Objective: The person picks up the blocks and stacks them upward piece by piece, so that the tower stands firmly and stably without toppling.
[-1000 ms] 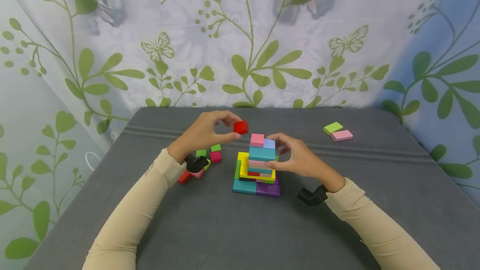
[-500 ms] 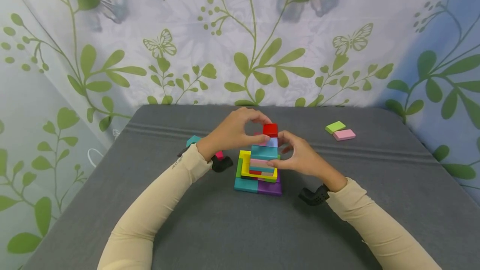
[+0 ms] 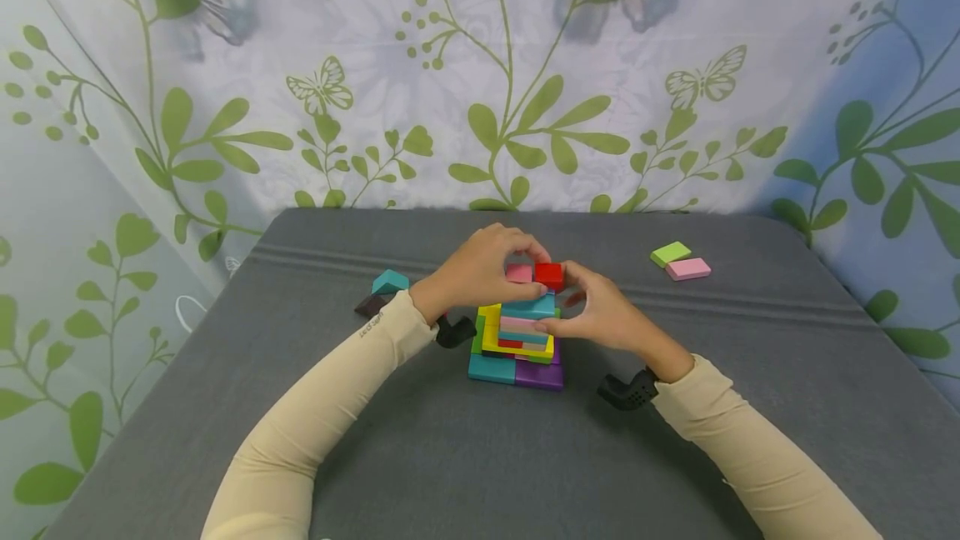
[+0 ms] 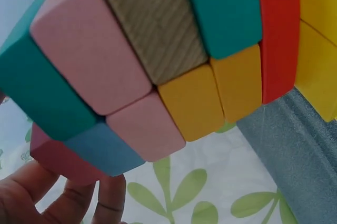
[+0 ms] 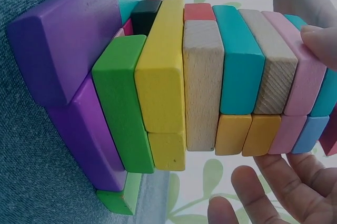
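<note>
In the head view a tower of coloured blocks [image 3: 525, 307] stands mid-table on a teal and purple base [image 3: 538, 376]. My left hand [image 3: 483, 269] pinches a small red block [image 3: 549, 276] at the top right of the tower, thumb in front and fingers behind. Left of it a pink block [image 3: 518, 272] sits on top. My right hand [image 3: 607, 311] holds the tower's upper right side: its thumb rests on the front of a pink layer [image 5: 300, 71], and its fingers [image 5: 279, 176] reach round the back in the right wrist view. Plain wood blocks [image 5: 200, 87] show among the layers.
A lime block [image 3: 670, 254] and a pink block [image 3: 687, 270] lie at the back right of the grey table [image 3: 420, 440]. A teal block [image 3: 390, 281] and a dark brown block [image 3: 371, 304] show beside the left sleeve. A patterned curtain [image 3: 375, 82] hangs behind.
My left hand has carried the red block rightward over the tower, then down onto its top right. The right hand has stayed at the tower.
</note>
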Demonstrator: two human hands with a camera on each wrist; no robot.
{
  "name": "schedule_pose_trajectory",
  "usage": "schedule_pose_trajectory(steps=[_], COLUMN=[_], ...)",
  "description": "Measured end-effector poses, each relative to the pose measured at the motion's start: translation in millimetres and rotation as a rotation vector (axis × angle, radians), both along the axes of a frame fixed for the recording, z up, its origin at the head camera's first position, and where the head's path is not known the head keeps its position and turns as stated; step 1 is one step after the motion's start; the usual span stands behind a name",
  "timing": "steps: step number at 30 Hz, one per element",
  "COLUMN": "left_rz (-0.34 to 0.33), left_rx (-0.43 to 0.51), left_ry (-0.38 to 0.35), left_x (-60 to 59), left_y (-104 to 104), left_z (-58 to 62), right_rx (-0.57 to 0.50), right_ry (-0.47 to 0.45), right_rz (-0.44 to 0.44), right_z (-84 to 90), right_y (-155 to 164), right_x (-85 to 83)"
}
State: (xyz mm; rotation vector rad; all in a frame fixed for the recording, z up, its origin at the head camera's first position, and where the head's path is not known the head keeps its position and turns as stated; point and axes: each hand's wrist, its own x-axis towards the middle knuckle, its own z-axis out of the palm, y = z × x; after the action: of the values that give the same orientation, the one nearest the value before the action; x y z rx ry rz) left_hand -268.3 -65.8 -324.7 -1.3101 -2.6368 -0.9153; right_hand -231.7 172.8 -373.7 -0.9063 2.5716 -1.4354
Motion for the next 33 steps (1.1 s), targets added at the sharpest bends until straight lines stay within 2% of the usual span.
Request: schedule_pose_trajectory(steps=[10, 20, 23, 26, 30, 33], left_rz=[0.021, 0.01, -0.007, -0.028, -0.028, -0.005], left_rx=[-0.015, 0.005, 0.044, 0.134, 0.242, 0.258], left_ry=[-0.012, -0.065, -0.098, -0.125, -0.152, -0.178], left_x=[0.2, 2.2, 0.9, -0.8, -2.0, -2.4], left_y=[-1, -6, -13, -25, -42, -54], left_z=[-4.1, -1.2, 0.6, 1.3, -3.2, -9.7], right_rx=[0.001, 0.001, 0.0, -0.003, 0.0, 0.008], right_ry=[-0.003, -0.012, -0.014, -0.021, -0.031, -0.033], right_rz=[-0.002, -0.005, -0.002, 0.0, -0.007, -0.017], right_z=[-0.4, -1.1, -0.6, 0.3, 1.0, 1.2], right_y=[-1, -1, -1, -2, -2, -2], right_x=[-0.4, -0.9, -1.0, -1.1, -1.0, -0.3])
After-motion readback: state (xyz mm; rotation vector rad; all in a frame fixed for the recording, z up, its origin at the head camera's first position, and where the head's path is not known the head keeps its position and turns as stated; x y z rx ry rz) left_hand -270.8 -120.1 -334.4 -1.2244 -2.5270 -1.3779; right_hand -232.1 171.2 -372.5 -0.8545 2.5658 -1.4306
